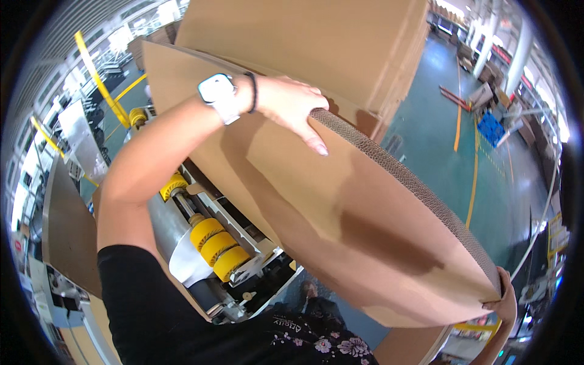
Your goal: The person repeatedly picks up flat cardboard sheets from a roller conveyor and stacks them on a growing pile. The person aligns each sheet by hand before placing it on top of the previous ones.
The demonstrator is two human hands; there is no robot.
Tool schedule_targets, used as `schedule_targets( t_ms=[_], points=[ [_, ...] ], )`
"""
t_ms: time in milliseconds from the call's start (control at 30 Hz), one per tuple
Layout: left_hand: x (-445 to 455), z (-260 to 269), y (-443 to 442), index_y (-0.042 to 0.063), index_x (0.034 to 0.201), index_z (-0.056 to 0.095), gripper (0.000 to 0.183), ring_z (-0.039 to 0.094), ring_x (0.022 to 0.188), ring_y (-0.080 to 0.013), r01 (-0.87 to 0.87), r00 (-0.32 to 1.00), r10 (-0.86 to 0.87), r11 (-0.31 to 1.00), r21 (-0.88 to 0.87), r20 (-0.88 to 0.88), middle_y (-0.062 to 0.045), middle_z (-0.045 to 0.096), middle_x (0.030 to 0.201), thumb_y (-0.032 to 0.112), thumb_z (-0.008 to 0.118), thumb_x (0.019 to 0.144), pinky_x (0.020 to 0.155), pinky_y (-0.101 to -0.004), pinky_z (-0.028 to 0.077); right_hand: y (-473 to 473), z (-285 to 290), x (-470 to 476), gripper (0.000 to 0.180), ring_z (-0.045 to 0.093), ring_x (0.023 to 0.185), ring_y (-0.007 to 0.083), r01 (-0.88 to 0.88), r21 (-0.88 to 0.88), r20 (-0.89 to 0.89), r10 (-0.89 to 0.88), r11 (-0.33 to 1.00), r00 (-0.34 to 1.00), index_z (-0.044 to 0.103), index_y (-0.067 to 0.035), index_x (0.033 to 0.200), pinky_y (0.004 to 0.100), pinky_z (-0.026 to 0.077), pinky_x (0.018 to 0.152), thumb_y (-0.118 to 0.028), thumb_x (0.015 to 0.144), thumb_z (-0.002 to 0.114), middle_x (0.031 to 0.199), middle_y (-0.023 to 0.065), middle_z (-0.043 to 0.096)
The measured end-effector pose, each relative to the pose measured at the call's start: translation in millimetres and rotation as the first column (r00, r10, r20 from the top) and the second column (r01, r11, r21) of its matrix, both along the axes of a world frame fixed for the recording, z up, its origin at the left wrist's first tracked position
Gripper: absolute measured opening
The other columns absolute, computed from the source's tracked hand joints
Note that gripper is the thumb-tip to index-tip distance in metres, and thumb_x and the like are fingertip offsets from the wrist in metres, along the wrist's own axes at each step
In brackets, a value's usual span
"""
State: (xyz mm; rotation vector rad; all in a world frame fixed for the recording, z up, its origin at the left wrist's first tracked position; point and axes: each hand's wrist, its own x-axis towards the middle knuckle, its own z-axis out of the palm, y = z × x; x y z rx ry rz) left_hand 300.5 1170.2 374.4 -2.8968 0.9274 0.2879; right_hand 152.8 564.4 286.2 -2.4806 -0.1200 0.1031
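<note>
Tilted up in front of me is a thick stack of corrugated cardboard sheets (292,182), its fluted cut edge (392,159) showing along the right. My left hand (292,105) grips the upper part of that edge, thumb flat on the near face and fingers over the far side. A watch and a dark band circle the left wrist. Low at the right rim, my right hand (505,292) wraps the stack's near corner; most of its fingers are hidden. Behind the stack stands a larger pile of brown cardboard sheets (296,36).
A machine with yellow rollers (219,246) on a metal shaft lies left of the stack, below my left arm. Yellow rails (100,77) rise at far left. On the green floor (429,114) to the right are orange lines, a blue pallet (491,128) and cardboard heaps by white columns.
</note>
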Motion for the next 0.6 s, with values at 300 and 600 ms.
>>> schedule_targets(
  t_ms=[300, 600],
  points=[
    [10, 37, 9, -0.002, 0.112, 0.047, 0.074, 0.051, 0.1, -0.0308, -0.019, 0.997, 0.01, 0.993, 0.118, 0.081, -0.015, 0.052, 0.105, 0.045, 0.073, 0.061, 0.085, -0.0382, 0.042, -82, -115, 32, 0.1, 0.045, 0.114, 0.0247, 0.116, 0.099, -0.073, -0.109, 0.988, 0.991, 0.037, -0.006, 0.129, 0.0354, 0.034, 0.098, -0.023, 0.043, 0.085, 0.122, 0.0099, 0.048],
    [-1, 38, -42, -0.003, 0.096, 0.053, 0.07, 0.055, 0.084, -0.0325, -0.091, 0.981, 0.06, 0.982, 0.163, 0.186, -0.016, 0.055, 0.087, 0.051, 0.071, 0.057, 0.074, -0.0358, 0.043, 242, -455, -60, 0.078, 0.047, 0.103, 0.0283, 0.327, 0.844, -0.449, -0.225, -0.426, 0.865, 0.028, -0.019, 0.133, 0.0424, 0.046, 0.081, -0.073, 0.078, 0.027, 0.128, 0.0081, 0.039]
  ],
)
